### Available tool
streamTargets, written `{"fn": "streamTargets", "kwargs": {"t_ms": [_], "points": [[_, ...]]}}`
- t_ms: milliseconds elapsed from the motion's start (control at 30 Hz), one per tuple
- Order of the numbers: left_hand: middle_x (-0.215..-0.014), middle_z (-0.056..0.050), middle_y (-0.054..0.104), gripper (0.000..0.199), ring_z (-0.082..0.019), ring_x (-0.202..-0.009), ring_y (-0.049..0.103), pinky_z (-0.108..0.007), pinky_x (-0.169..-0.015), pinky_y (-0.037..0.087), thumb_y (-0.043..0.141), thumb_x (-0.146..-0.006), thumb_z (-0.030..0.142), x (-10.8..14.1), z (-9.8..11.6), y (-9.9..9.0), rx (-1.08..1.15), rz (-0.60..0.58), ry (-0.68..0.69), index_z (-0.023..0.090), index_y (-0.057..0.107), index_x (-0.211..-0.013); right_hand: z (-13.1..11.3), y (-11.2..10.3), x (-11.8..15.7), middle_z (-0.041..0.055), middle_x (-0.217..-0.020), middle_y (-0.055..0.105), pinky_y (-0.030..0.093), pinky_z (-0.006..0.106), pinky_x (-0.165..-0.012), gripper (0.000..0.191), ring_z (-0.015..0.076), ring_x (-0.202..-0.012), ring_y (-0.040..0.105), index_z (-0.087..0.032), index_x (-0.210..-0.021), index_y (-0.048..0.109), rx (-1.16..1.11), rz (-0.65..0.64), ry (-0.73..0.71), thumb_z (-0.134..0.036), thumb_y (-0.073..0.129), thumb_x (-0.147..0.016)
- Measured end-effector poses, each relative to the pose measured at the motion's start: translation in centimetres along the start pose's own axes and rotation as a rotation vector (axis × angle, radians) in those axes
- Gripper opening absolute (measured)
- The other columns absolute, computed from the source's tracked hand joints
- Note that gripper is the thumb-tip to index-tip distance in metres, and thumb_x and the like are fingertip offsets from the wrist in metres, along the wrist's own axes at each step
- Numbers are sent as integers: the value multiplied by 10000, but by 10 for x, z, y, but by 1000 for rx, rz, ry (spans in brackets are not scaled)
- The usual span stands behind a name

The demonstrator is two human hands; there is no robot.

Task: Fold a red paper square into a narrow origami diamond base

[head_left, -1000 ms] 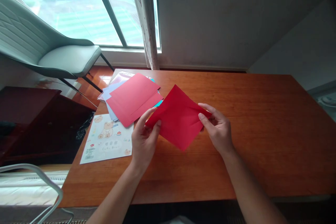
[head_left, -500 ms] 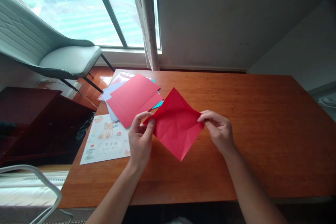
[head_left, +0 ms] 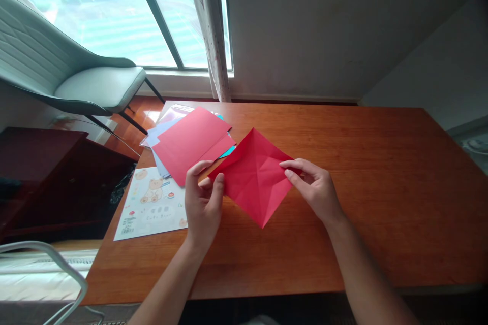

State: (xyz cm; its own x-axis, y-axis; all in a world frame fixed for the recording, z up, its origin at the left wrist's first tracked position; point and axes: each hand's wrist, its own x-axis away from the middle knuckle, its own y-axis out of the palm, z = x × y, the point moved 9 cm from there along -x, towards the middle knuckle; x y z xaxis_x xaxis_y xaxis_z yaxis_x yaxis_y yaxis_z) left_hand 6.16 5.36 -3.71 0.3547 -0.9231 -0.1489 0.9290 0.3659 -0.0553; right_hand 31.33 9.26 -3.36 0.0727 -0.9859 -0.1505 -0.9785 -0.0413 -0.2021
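A creased red paper square [head_left: 257, 177], turned so that one corner points toward me, is held above the wooden table. My left hand [head_left: 204, 200] grips its left corner, thumb in front and fingers partly behind. At the right corner, my right hand [head_left: 314, 185] pinches the paper between thumb and fingers. Creases meet near the paper's middle. Left of it, a stack of red sheets [head_left: 194, 139] lies on the table, and a white sheet with bear drawings [head_left: 152, 208] is partly covered by my left hand.
The wooden table [head_left: 381, 193] extends far to the right. Pale blue sheets [head_left: 154, 137] stick out under the red stack. A grey chair [head_left: 99, 86] stands beyond the table's left edge, near a curtain [head_left: 211, 30]. A white curved tube [head_left: 72, 269] is at the lower left.
My right hand has shifted slightly left, its fingers now further over the paper's right corner. The fingers of my left hand have loosened a little, and the paper's near corner has risen slightly.
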Motion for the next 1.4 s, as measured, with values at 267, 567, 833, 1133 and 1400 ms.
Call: {"fn": "streamTargets", "kwargs": {"t_ms": [267, 567, 833, 1133, 1400], "points": [[-862, -10, 724, 137, -66, -544, 463, -181, -494, 392, 687, -884, 281, 1, 0, 15, -170, -203, 20, 209, 757, -977, 0, -2, 0, 18, -913, 712, 536, 260, -686, 134, 160, -846, 661, -254, -967, 775, 43, 13, -24, -265, 657, -905], [-986, -22, 762, 266, -101, -780, 638, -148, -670, 527, 842, -755, 316, -1, -27, 14, 90, -182, -274, 236, 791, -1004, 4, -3, 2, 15, -1022, 770, 599, 292, -829, 206, 177, -935, 715, -279, -1035, 779, 3, 5, 15, -264, 758, -831], [-955, -30, 778, 308, -136, -853, 702, -190, -754, 589, 860, -724, 243, -2, -16, 10, 130, -102, -185, 220, 786, -1023, 12, -3, 2, 22, -1023, 789, 620, 304, -825, 238, 193, -923, 739, -276, -1027, 789, -100, 8, 121, -284, 802, -790], [-1005, -50, 778, 320, -171, -934, 718, -248, -841, 601, 838, -751, 254, -2, -11, 8, 97, -76, -150, 204, 768, -1059, 10, -4, 1, 41, -1041, 766, 615, 360, -864, 223, 211, -953, 723, -265, -1053, 770, -21, -21, 72, -308, 758, -835], [-1067, -60, 771, 306, -197, -964, 726, -287, -853, 612, 790, -801, 264, 0, -7, 18, 18, -135, -124, 195, 744, -1096, -79, 9, 27, 57, -1237, 693, 537, 502, -1012, 385, 289, -1185, 634, -337, -1188, 700, 592, 87, -611, -126, 676, -867]]}}
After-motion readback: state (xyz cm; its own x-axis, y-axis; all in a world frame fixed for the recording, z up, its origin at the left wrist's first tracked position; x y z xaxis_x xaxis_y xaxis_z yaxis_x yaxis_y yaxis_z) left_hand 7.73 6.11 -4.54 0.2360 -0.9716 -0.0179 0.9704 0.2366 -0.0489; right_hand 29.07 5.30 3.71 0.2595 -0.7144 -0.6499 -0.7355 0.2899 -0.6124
